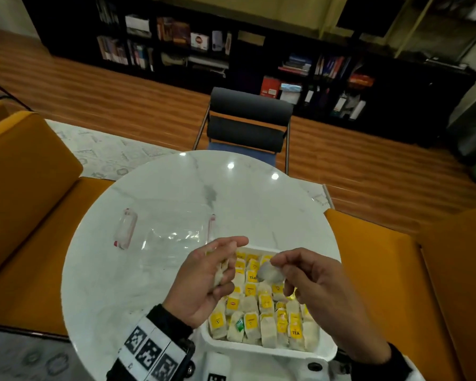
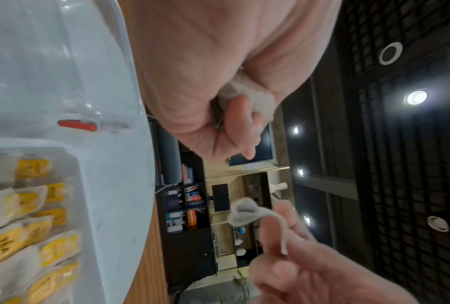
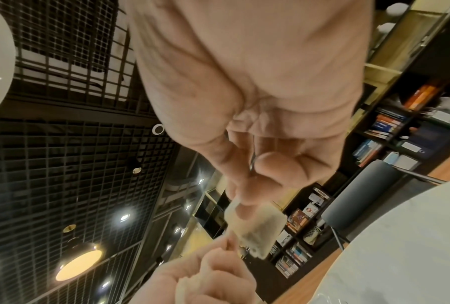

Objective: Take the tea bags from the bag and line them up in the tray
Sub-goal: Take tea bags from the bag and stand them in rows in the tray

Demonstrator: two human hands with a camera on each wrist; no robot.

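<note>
A white tray (image 1: pixel 259 351) near the table's front edge holds rows of tea bags (image 1: pixel 252 320) with yellow tags. Both hands hover just above its far end. My left hand (image 1: pixel 221 266) grips a small bunch of tea bags (image 1: pixel 219 276) in curled fingers, also seen as the tea bags (image 2: pixel 247 92). My right hand (image 1: pixel 279 266) pinches a single pale tea bag (image 1: pixel 270 272) between thumb and fingers; it shows as the tea bag (image 3: pixel 255 228) in the right wrist view. The clear zip bag (image 1: pixel 171 235) lies flat to the left of the tray.
The round white marble table (image 1: pixel 176 182) carries only the tray and the zip bag with its red slider (image 2: pixel 76 125). A dark chair (image 1: pixel 248 119) stands at the far side. Orange seats flank the table left (image 1: pixel 25 188) and right (image 1: pixel 396 270).
</note>
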